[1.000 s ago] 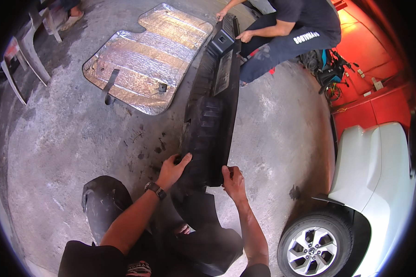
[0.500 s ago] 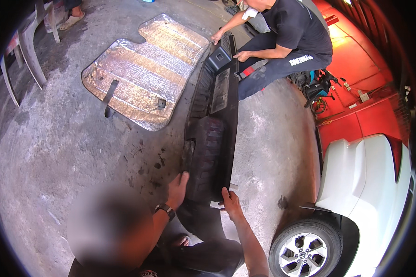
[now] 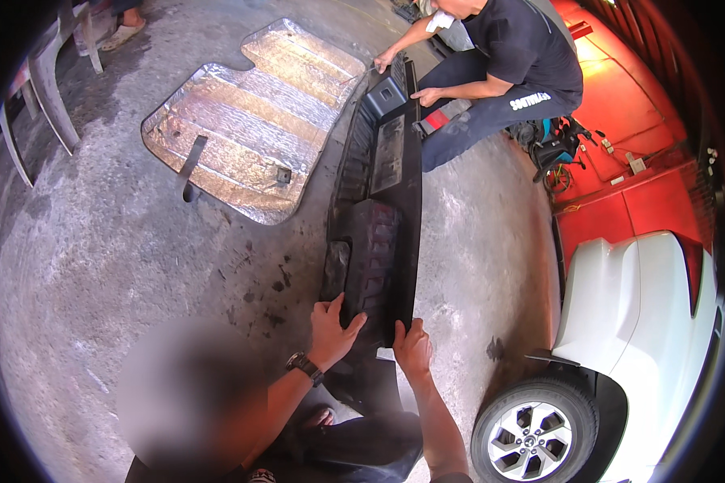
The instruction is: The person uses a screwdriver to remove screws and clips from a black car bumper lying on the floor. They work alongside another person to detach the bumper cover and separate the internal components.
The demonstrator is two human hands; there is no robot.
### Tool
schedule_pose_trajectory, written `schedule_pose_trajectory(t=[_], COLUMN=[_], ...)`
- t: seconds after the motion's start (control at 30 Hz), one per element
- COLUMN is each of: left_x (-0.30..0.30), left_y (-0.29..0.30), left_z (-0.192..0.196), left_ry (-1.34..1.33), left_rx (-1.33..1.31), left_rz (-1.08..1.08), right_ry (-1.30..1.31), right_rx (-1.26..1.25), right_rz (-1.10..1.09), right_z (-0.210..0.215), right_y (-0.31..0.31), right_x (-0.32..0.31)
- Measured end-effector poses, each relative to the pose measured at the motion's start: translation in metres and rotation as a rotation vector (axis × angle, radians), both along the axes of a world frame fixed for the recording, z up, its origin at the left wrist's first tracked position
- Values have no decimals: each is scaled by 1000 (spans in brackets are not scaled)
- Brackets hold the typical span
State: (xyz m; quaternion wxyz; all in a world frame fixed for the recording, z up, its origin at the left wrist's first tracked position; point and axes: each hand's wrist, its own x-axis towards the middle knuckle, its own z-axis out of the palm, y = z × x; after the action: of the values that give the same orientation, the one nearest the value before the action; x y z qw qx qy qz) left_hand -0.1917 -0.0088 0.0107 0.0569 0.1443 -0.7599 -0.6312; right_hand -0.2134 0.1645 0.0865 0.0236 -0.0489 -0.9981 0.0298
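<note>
A long black plastic car panel [image 3: 408, 233] with ribbed sections runs away from me, held above the concrete floor. My left hand [image 3: 334, 334], with a watch on its wrist, grips the panel's near left end, thumb and fingers apart over its surface. At the near right corner, my right hand [image 3: 413, 346] has its fingers curled round the edge. Their undersides are hidden. A co-worker in dark clothes [image 3: 524, 48] bends over the far end and holds it with both hands, one on each side.
A silver reflective sunshade [image 3: 250, 129] with a black strap lies on the floor to the left. A white car [image 3: 636, 298] with its wheel [image 3: 530, 439] stands at right. Behind it is a red wall [image 3: 620, 193]. Plastic chair legs [image 3: 52, 105] show at upper left.
My left hand has moved up and right onto the panel's surface. My right hand has shifted slightly right with the near end, and the panel has turned a little, showing more of its top.
</note>
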Motion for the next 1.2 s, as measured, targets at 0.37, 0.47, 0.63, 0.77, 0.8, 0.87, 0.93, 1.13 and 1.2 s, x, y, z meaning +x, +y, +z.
schedule_pose_trajectory(t=[0.37, 0.47, 0.63, 0.77, 0.8, 0.87, 0.93, 1.13, 1.2], left_x=[-14, -14, -18, -18, -18, -20, -21, -12, -10], left_y=[15, 19, 24, 19, 18, 18, 17, 3, 2], left_z=[-3, -5, -2, -4, -1, -4, -6, 19, 28], left_ry=[-51, -29, -23, -36, -50, -32, -31, -28, 168], left_rx=[843, 933, 838, 825, 833, 783, 715, 63, -300], left_rz=[-29, 12, -16, -56, -72, -55, -67, -92, 50], right_ry=[44, 57, 82, 79, 72, 77, 101, 82, 56], right_rx=[-268, -301, -325, -364, -384, -390, -361, -404, -400], right_rz=[102, 113, 133, 156, 147, 150, 173, 126, 113], right_z=[-23, -18, -28, -21, -17, -19, -24, -21, -19], right_y=[30, 23, 36, 28, 28, 29, 32, 37, 36], right_x=[-11, -12, -13, -13, -13, -13, -14, -14, -15])
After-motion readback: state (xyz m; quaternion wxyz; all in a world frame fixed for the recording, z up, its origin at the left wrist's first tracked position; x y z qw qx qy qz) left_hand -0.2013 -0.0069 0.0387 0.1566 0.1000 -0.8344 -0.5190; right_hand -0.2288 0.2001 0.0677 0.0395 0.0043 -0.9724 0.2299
